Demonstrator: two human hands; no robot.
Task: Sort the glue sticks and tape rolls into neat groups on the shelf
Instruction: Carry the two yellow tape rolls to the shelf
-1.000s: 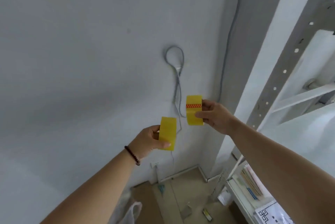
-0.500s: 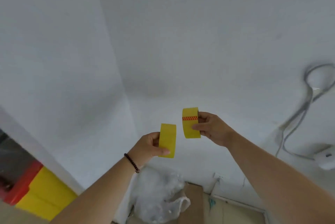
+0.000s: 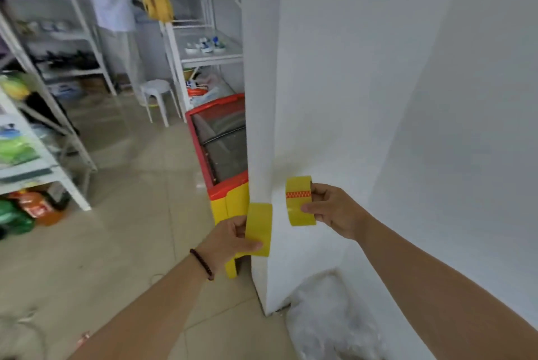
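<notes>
Head view: the left hand [image 3: 230,238] pinches a plain yellow tape roll [image 3: 259,229] and the right hand [image 3: 334,211] a red-banded tape roll [image 3: 300,201], both edge-on, near each other at chest height. The shelves [image 3: 72,138] lie far left, nearer the left hand. Half a second ago only bare wall showed; the view has swung left.

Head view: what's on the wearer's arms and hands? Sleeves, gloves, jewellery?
Both forearms are bare, with no sleeves in view. The left hand and right hand wear no gloves or rings that show. The left wrist carries a dark beaded bracelet. Nothing is on the right wrist.
</notes>
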